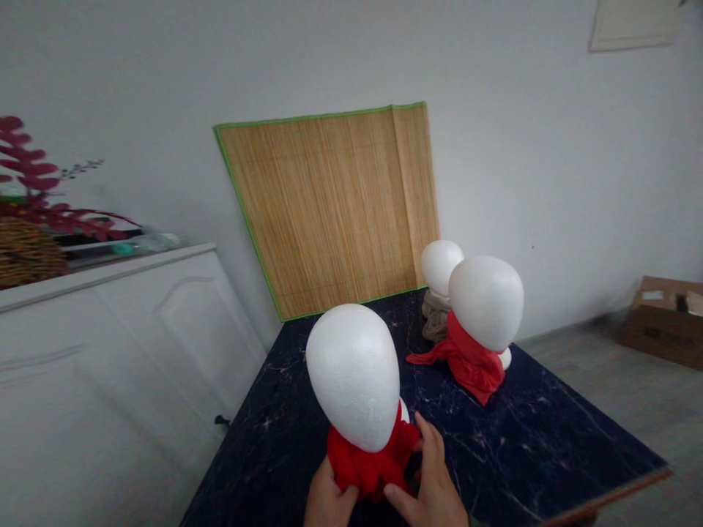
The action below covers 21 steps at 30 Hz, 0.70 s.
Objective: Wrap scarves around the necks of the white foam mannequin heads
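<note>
A white foam mannequin head (pixel 356 380) stands near the front of a dark marble-look table (pixel 549 439). A red scarf (pixel 373 461) is wrapped around its neck. My left hand (pixel 328 499) grips the scarf's lower left part. My right hand (pixel 431 479) holds the scarf on the right, thumb pressed against the cloth. Further back stands a second foam head (pixel 486 301) with a red scarf (pixel 469 362) around its neck. Behind it a third foam head (pixel 439 265) wears a beige scarf (pixel 436 316).
A bamboo mat (pixel 329 212) with green edging leans on the wall behind the table. A white cabinet (pixel 121 351) stands on the left, with a basket (pixel 25 252) and red-leaved plant (pixel 33 190) on top. A cardboard box (pixel 664 318) sits on the floor at right.
</note>
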### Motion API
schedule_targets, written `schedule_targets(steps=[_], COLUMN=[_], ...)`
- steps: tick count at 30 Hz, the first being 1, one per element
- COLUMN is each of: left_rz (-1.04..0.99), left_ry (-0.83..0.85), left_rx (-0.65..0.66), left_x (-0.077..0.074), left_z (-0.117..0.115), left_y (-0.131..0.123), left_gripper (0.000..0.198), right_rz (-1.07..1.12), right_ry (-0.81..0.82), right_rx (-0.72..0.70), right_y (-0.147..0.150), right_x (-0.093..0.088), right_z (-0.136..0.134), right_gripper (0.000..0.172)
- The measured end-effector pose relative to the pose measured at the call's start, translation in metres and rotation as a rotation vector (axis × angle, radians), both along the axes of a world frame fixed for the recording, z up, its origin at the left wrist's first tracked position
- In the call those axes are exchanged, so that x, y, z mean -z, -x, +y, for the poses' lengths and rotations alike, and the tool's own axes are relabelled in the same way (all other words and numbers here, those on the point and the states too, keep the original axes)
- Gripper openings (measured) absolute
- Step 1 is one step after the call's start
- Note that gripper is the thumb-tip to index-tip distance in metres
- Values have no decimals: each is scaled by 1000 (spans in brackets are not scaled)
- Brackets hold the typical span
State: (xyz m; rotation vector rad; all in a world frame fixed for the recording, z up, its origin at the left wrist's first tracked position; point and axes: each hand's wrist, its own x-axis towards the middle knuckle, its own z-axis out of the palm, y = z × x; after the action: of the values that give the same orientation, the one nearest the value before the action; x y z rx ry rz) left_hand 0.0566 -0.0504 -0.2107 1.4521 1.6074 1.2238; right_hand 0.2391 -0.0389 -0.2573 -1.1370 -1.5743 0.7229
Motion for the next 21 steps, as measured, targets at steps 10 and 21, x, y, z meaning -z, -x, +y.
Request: schedule_targets(steps=[10, 21], left_rz=[226, 402], left_ry=[-75, -119], left_rx=[218, 325], left_x=[5, 4], left_z=[-5, -8], left_y=[-2, 7], left_gripper=[42, 17], right_rz=[-212, -319], right_ry=[-406, -261], right_rx=[62, -130], right_y=[26, 16], right_x=[-17, -33], right_z=[-1, 6], right_gripper=[55, 29])
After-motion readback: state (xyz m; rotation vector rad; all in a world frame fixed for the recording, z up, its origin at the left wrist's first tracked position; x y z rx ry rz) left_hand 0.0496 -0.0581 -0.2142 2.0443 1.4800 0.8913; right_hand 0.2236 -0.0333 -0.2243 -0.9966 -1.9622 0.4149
